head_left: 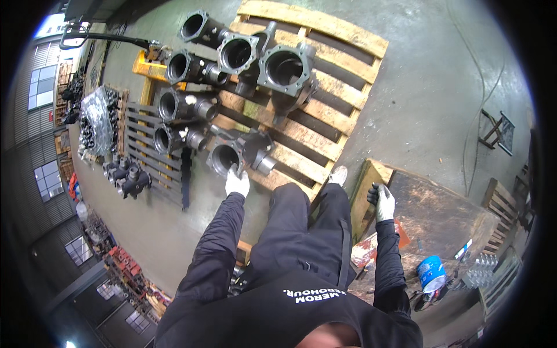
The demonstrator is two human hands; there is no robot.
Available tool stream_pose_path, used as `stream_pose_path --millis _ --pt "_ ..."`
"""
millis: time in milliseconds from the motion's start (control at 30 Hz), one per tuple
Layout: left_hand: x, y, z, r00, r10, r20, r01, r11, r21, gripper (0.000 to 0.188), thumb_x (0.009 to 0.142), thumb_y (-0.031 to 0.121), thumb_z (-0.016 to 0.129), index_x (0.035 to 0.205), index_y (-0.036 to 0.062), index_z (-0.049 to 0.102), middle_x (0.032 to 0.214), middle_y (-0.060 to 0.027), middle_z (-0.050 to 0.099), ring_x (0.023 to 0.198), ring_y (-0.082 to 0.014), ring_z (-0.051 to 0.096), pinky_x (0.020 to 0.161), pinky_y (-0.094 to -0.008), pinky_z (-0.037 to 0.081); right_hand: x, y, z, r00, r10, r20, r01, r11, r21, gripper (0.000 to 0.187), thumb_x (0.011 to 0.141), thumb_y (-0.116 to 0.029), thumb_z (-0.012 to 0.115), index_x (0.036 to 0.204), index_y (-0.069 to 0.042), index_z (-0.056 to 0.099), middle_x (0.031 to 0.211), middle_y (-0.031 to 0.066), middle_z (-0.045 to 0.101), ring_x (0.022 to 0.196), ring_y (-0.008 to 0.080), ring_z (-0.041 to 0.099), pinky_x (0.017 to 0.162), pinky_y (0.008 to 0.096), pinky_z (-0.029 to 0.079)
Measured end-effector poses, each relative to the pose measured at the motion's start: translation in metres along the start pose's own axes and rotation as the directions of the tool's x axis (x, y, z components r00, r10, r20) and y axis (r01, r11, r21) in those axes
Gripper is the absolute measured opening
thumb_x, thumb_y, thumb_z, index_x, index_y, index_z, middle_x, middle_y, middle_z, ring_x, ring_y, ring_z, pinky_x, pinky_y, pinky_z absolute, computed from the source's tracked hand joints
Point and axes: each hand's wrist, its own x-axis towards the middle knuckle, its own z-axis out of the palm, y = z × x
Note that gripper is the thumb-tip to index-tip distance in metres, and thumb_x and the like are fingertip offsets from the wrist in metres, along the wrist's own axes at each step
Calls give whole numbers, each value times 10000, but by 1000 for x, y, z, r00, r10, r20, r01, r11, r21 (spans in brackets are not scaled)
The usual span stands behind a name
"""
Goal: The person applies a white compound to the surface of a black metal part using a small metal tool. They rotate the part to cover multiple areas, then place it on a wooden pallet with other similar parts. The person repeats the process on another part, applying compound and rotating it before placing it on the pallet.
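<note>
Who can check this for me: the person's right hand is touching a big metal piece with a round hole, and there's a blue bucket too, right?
Not quite: the head view shows the left hand touching the metal piece. The blue bucket is right.

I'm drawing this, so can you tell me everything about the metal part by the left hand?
The part is dark grey and looks like cast metal. It has a wide, round opening ringed by a flange, and a narrower tube sticks out on the right. The opening faces the camera. It sits at the near left end of the pallet; its underside is hidden. The gloved left hand touches its rim.
</note>
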Motion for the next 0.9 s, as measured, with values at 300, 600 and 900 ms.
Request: stream_pose_path --millis 300,600,900 --pt "34 85 10 994 14 106 18 956 -293 510 990 235 626 1425 -3 507 1413 -199 586 1292 -295 585 1078 -370 457 15 -114 8 999 -51 -13 45 958 -285 315 1048 -261 581 1153 21 673 883 102 692 679 166 665 631 308 571" --pt "112 187 7 961 -44 274 170 872 -459 483 1016 233 612 1417 -13 504 1371 -182 618 1228 -268 629 1053 -350 478 12 -270 87 1000 -4 31 22 802 -597 300 1029 -256 623 1186 -3 661 913 121 715 719 184 685 660 319 582" --pt "164 235 -38 958 -222 183 287 707 -646 464 1023 229 607 1403 -20 516 1382 -180 619 1267 -278 611 1074 -354 461 69 -431 192 959 -181 218 283 563 -776 256 1005 -159 608 1175 27 652 884 83 688 722 138 645 670 285 543"
